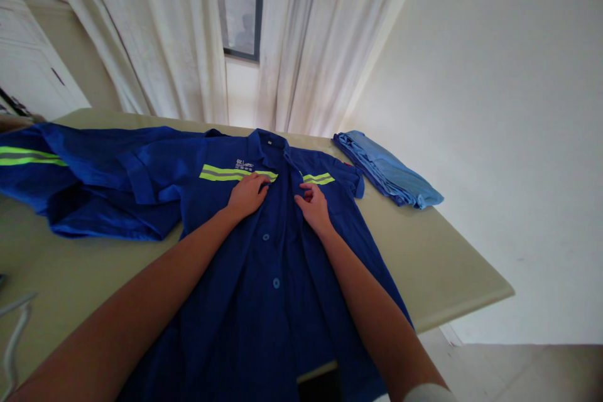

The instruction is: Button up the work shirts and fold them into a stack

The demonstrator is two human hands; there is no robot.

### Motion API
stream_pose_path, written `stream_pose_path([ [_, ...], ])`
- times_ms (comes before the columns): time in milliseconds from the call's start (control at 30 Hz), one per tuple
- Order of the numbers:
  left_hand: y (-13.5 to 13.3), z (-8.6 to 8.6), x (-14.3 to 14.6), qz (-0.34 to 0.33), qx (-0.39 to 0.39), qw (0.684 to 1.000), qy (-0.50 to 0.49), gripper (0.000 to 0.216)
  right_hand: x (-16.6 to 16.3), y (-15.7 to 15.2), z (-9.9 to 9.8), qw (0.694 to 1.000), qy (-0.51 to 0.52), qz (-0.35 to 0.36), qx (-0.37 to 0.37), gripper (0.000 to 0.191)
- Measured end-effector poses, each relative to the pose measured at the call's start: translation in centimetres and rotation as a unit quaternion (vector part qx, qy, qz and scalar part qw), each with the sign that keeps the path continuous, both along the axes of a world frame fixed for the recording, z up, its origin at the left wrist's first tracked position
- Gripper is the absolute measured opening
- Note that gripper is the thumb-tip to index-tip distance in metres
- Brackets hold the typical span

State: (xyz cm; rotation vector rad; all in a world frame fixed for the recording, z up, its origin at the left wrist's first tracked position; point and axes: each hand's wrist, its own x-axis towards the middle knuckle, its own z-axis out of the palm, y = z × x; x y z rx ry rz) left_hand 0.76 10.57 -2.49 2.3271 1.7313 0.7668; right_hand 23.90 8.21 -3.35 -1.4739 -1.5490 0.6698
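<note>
A blue short-sleeved work shirt (pixel 214 226) lies front up with its collar at the far side and its front edges apart. Yellow-and-grey reflective bands cross the chest, with a white logo above the left one. My left hand (pixel 249 193) is closed on the left front edge, just below the band. Across the opening, my right hand (pixel 315 204) pinches the other front edge at about the same height. Fingertips of both hands are partly hidden by the cloth. Two buttons show lower down on the left front edge.
More blue clothing with a reflective band (pixel 113 182) lies bunched on the left. At the back right, folded blue garments (pixel 389 169) form a stack near the edge of the pale table (pixel 438 264). A white curved object (pixel 17 333) sits at lower left. Curtains and a wall stand behind.
</note>
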Motion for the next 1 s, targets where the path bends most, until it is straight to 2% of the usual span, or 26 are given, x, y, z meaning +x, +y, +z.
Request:
stream_pose_path([
  [200,0.2,-0.4,0.0,-0.006,0.003,1.0,-0.003,0.028,-0.1,0.3,-0.2,1.0,0.023,0.006,0.013,0.057],
  [333,0.1,-0.4,-0.1,-0.006,0.008,1.0,-0.008,0.029,-0.1,0.5,-0.7,0.999,0.048,0.006,0.019,0.061],
  [467,-0.5,0.7,0.5,-0.009,0.049,0.999,-0.002,0.034,-0.1,0.8,-1.2,0.997,0.081,0.003,0.018,0.059],
  [567,-1.5,1.7,2.4,-0.049,0.085,0.995,-0.029,0.031,-0.3,0.7,-1.4,0.995,0.097,0.017,0.021,0.063],
  [667,-2.3,1.9,4.5,-0.064,0.01,0.991,-0.113,0.029,-0.6,0.2,-1.1,0.992,0.097,0.068,0.047,0.068],
  [767,-2.5,1.4,5.5,-0.057,-0.072,0.978,-0.187,0.025,-0.9,-0.4,-0.6,0.99,0.063,0.108,0.069,0.058],
  [1000,-1.2,0.2,4.6,-0.087,-0.117,0.94,-0.309,0.024,-1.2,-0.5,0.0,0.988,0.057,0.132,0.055,0.035],
])
